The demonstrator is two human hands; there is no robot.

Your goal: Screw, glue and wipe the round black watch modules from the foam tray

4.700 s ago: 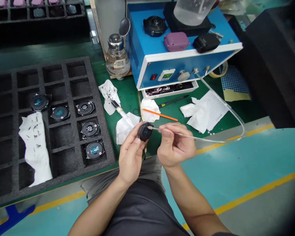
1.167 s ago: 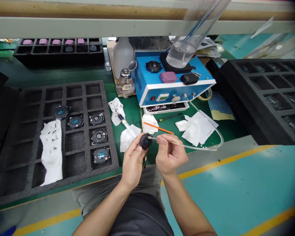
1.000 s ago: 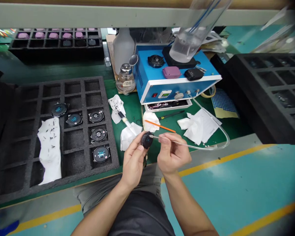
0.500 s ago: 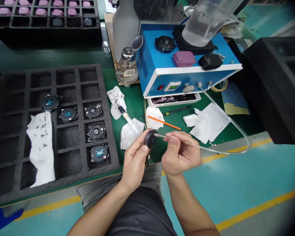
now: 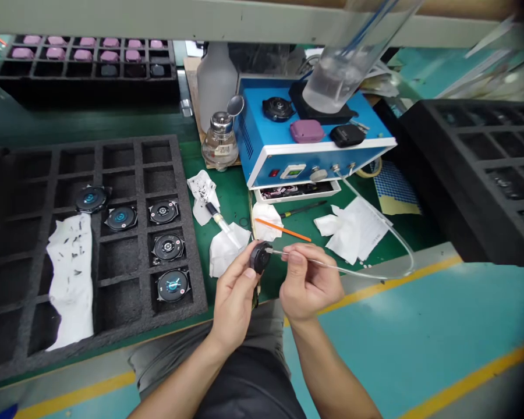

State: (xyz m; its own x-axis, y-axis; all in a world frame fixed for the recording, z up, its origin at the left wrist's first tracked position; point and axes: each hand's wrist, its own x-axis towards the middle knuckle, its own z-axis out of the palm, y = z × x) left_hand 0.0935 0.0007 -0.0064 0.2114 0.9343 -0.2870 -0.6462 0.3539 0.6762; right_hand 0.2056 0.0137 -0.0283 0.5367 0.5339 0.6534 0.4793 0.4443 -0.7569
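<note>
Between the thumb and fingers of my left hand (image 5: 236, 302) is a round black watch body (image 5: 261, 257), held on edge over the table's front edge. My right hand (image 5: 312, 282) pinches a thin clear tube with a fine tip (image 5: 279, 252); the tip meets or nearly meets the watch's face. From my right hand the clear hose (image 5: 402, 247) curves back to a blue box-shaped machine (image 5: 253, 139). An orange stick (image 5: 283, 230) lies on white tissue just beyond the watch. A syringe-like tube (image 5: 225, 226) rests on another tissue to the left.
A black foam tray (image 5: 174, 145) at left holds several watches and a tissue strip (image 5: 72, 279). Behind stand a glass bottle (image 5: 220, 142) and foam with purple cases (image 5: 82, 55). A purple case and a clear cylinder (image 5: 327, 87) sit on the machine. Stacked black foam trays (image 5: 454, 174) are at right.
The camera view has tilted up and shifted, so a shelf edge shows at the top and more of the right trays. Both hands keep their grips on the watch and tube.
</note>
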